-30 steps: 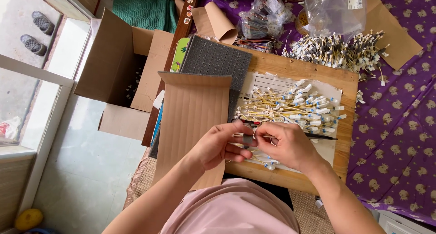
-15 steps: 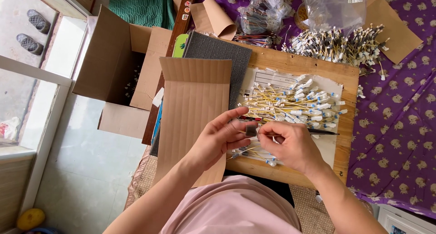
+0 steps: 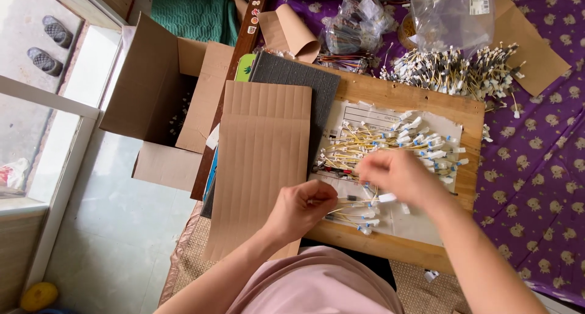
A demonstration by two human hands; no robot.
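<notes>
— While we look down at the wooden tabletop (image 3: 390,97), what do we see our left hand (image 3: 303,207) doing?

— We see it curled into a narrow grip, pinching the ends of a few thin yellow wires (image 3: 353,205) with white connectors, low on the sheet of paper (image 3: 365,116).

— And our right hand (image 3: 399,175)?

— It is blurred, just beside the left and above the same sheet. A small white connector piece (image 3: 386,197) shows at its fingertips, but we cannot tell whether the grip is closed on it or merely near it.

— Where do the rest of the wires lie?

— We see a spread bundle of yellow wires (image 3: 396,140) with white and blue ends on the paper, touching the right hand's far side. A larger heap of wired connectors (image 3: 451,70) sits at the tabletop's far edge on the purple patterned cloth (image 3: 536,155).

— What flanks us on the left?

— A flat corrugated cardboard sheet (image 3: 259,167) lies partly over a dark grey pad (image 3: 292,76), and an open cardboard box (image 3: 164,97) stands on the floor beyond it.
</notes>
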